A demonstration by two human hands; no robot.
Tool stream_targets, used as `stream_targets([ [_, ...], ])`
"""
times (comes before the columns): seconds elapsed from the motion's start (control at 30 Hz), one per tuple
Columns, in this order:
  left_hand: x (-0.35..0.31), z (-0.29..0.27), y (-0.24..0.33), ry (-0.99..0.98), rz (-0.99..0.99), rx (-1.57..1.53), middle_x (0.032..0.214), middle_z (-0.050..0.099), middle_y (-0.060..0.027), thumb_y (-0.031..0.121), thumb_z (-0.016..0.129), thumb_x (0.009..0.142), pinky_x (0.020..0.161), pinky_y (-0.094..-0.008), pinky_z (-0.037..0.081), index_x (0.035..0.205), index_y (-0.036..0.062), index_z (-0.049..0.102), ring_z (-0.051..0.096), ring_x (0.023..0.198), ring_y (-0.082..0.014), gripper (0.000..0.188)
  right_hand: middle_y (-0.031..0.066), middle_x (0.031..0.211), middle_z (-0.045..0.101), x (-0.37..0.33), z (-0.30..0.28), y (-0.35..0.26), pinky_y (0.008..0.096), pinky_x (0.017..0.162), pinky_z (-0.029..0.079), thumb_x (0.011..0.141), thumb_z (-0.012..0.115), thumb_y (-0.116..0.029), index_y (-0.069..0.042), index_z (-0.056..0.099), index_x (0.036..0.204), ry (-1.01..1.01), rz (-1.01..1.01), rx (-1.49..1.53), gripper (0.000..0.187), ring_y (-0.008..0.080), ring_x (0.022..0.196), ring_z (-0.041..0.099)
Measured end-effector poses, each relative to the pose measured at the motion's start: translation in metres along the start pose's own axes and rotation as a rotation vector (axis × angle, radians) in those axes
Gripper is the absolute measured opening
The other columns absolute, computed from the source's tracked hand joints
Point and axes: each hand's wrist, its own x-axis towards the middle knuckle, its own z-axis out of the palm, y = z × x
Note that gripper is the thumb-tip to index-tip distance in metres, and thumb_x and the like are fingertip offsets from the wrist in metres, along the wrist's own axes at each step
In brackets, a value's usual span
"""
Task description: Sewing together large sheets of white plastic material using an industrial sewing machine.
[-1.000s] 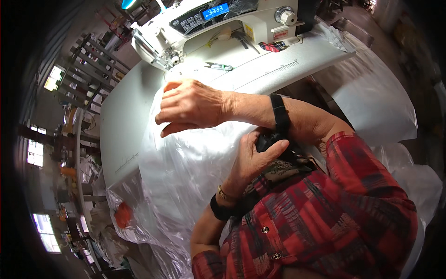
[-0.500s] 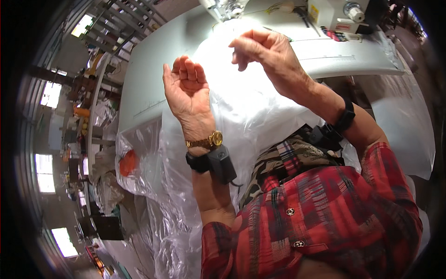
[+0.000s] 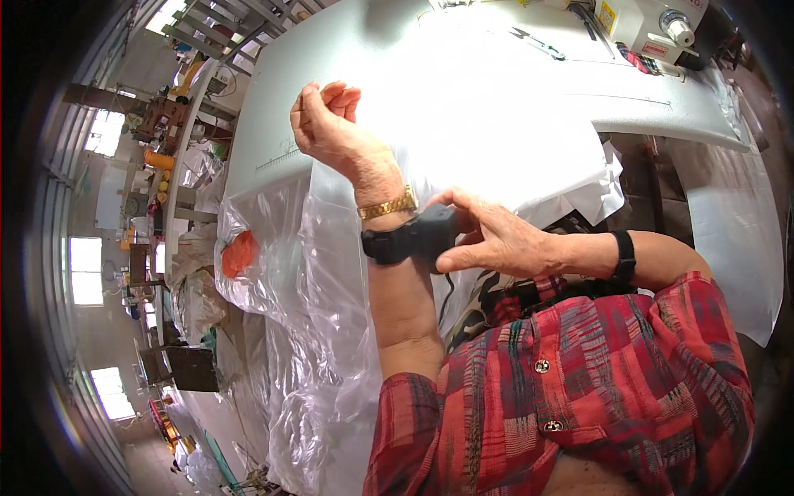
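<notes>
My left hand (image 3: pixel 331 128) is raised over the white table, palm turned up and fingers loosely curled, with nothing seen in it. A gold wristwatch (image 3: pixel 387 207) circles its wrist. Just below the watch sits a black box-shaped wrist device (image 3: pixel 434 234) on a black strap (image 3: pixel 387 246), with a thin cable hanging from it. My right hand (image 3: pixel 500 238) grips this device from the right, thumb on the near side and fingers on the far side. Another black band (image 3: pixel 623 255) is around my right wrist.
A white sewing machine (image 3: pixel 641 29) stands at the far right of the white table (image 3: pixel 277 107). Small snips (image 3: pixel 538 43) lie near the back under glaring light. Clear plastic sheeting (image 3: pixel 314 388) hangs over the near left side, with an orange patch (image 3: pixel 240 254). Shelving (image 3: pixel 178 194) lines the left.
My right hand has come down from above the table and taken hold of the device on my left wrist. The left hand has turned and curled its fingers more. The view has shifted.
</notes>
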Motion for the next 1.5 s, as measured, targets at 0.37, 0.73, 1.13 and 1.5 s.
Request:
stream_targets([
  [0.37,-0.010,0.002,-0.035,-0.435,1.017,0.931,0.061,0.057,-0.0082,0.008,0.064,0.086,0.046,-0.0342,0.045,0.079,0.0070,0.059,0.057,0.050,-0.0246,0.008,0.0100,0.085,0.061,0.003,0.013,-0.006,0.0322,0.069,0.048,0.081,0.071,-0.039,0.004,0.052,0.108,0.198,0.097,-0.207,0.054,0.0164,0.079,0.057],
  [0.73,-0.008,0.016,-0.003,-0.181,-0.134,-0.229,0.070,0.061,-0.0032,0.012,0.062,0.093,0.060,-0.0243,0.053,0.091,0.0023,0.062,0.057,0.056,-0.0097,0.010,0.0055,0.091,0.067,-0.007,0.024,-0.011,0.0258,0.075,0.051,0.095,0.062,-0.014,0.000,0.055,0.111,0.108,-0.167,-0.206,0.023,0.0091,0.085,0.062],
  [1.13,0.024,-0.024,0.004,-0.193,-0.533,-0.769,0.067,0.056,0.0039,0.007,0.061,0.091,0.064,-0.0238,0.053,0.092,0.0024,0.060,0.054,0.056,-0.0051,0.005,0.0026,0.096,0.064,0.004,0.019,0.011,0.0260,0.074,0.049,0.093,0.064,-0.019,-0.004,0.059,0.112,0.224,-0.070,-0.167,0.024,0.0081,0.088,0.058],
  [1.5,0.014,-0.035,0.008,-0.069,-0.513,-0.745,0.064,0.056,0.0044,0.006,0.063,0.088,0.062,-0.0218,0.050,0.090,0.0033,0.061,0.054,0.054,-0.0045,0.004,0.0060,0.081,0.063,0.010,0.023,0.022,0.0300,0.074,0.049,0.086,0.070,-0.017,0.000,0.059,0.095,0.155,-0.152,0.064,0.022,0.0130,0.078,0.059],
])
